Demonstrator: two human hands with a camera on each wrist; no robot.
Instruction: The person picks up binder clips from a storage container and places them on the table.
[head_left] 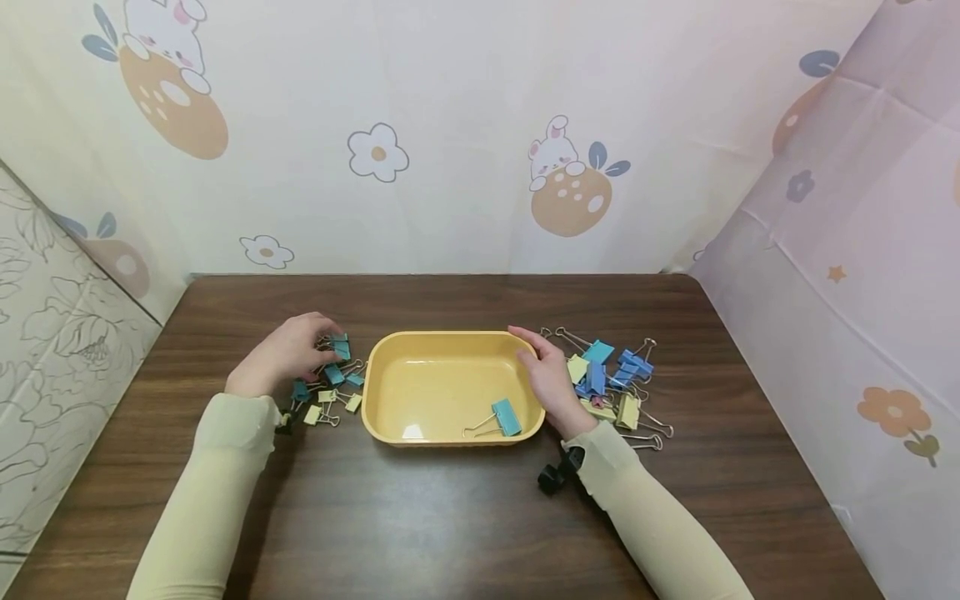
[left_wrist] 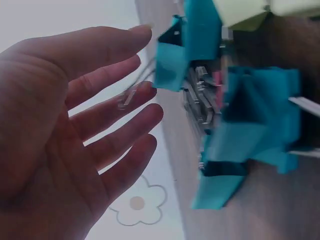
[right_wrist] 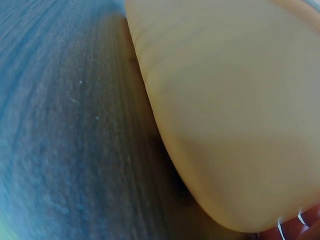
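My left hand (head_left: 296, 350) is over the left pile of small binder clips. In the left wrist view its thumb and fingers (left_wrist: 115, 152) are spread apart, with the fingertips right beside a teal binder clip (left_wrist: 171, 65) and its wire handle. More teal clips (left_wrist: 245, 120) lie close by. My right hand (head_left: 553, 379) holds the right end of the yellow tray (head_left: 420, 337) at its rim. Inside the tray, near its right front corner, lies one larger teal binder clip (head_left: 506, 417). The tray's outer wall (right_wrist: 225, 115) fills much of the right wrist view.
Right of the tray sits a pile of larger binder clips, blue (head_left: 596, 379), teal and yellow, partly behind my right hand. Small yellow clips (head_left: 312, 414) lie at the near side of the left pile. A patterned curtain (head_left: 450, 208) stands behind the brown table (head_left: 420, 517).
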